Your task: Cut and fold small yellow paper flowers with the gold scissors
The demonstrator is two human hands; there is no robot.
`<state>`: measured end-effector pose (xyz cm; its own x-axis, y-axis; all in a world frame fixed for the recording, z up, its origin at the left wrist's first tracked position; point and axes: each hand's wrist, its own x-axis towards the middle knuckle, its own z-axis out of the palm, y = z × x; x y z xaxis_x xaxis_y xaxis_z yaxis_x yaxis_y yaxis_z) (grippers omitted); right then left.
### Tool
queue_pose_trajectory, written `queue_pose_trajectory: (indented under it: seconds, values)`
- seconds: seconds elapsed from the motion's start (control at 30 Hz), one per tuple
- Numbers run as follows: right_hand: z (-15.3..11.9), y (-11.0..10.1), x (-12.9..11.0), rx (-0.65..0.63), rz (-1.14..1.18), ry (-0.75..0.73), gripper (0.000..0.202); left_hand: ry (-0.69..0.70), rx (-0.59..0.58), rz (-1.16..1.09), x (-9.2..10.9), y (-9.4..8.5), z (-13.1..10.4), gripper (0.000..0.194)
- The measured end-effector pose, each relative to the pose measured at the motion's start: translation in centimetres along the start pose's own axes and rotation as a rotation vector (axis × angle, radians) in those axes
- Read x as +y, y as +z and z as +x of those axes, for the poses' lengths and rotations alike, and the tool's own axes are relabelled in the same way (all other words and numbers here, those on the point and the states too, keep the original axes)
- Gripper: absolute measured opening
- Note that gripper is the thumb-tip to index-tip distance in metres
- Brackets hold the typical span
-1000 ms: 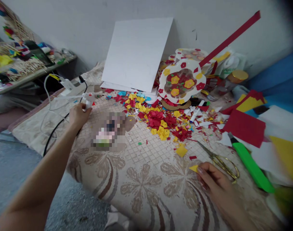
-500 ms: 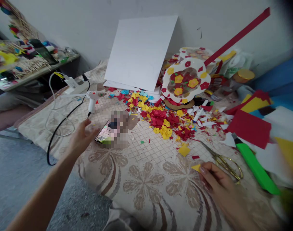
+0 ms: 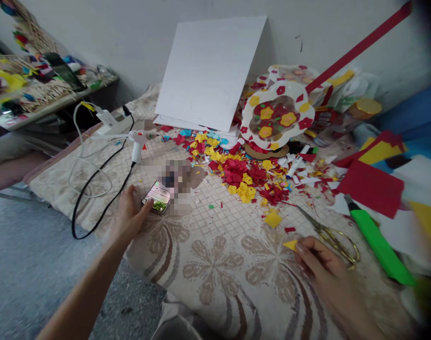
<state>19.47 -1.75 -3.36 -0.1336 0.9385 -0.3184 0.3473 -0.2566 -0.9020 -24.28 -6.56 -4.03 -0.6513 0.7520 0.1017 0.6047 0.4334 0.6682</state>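
Observation:
My left hand (image 3: 131, 215) lies at the near left corner of a smartphone (image 3: 157, 194), thumb over its lit screen and fingers apart. The phone rests flat on the cloth, its upper part blurred out. Between the thumb and fingers of my right hand (image 3: 319, 262) is a small folded piece of yellow paper (image 3: 290, 245). A flat yellow paper square (image 3: 273, 218) lies just beyond it. Gold-handled scissors (image 3: 337, 238) lie beside the right hand, and a green utility knife (image 3: 381, 248) is farther right.
Red and yellow paper flowers (image 3: 238, 174) are heaped mid-table. A white glue gun (image 3: 137, 148) with a black cord stands at left. Behind are a white board (image 3: 211, 71) and a flower-trimmed paper lantern (image 3: 277, 115). Coloured paper sheets (image 3: 373, 186) lie at right. Another person's leg shows far left.
My left hand has moved right and slightly down, bringing its thumb over the phone's screen. My right hand keeps its pinch on the yellow paper. The view has shifted slightly.

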Motion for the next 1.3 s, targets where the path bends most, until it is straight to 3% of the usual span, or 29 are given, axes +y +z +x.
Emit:
queue_pose_trajectory:
  seconds: [0.23,0.53,0.87,1.3]
  values:
    - [0.1,-0.1,0.4,0.001,0.009,0.026,0.026,-0.038,0.029,0.136,1.4,0.4,0.0,0.078]
    - [0.2,-0.1,0.1,-0.020,0.029,-0.003,0.028,-0.022,0.044,0.154,0.9,0.7,0.4,0.083]
    - [0.1,-0.1,0.3,-0.018,0.026,-0.009,0.028,-0.022,0.047,0.100,1.0,0.7,0.1,0.083]
    - [0.2,0.0,-0.2,0.019,-0.057,-0.020,0.027,-0.022,0.045,-0.052,1.2,0.2,-1.4,0.067]
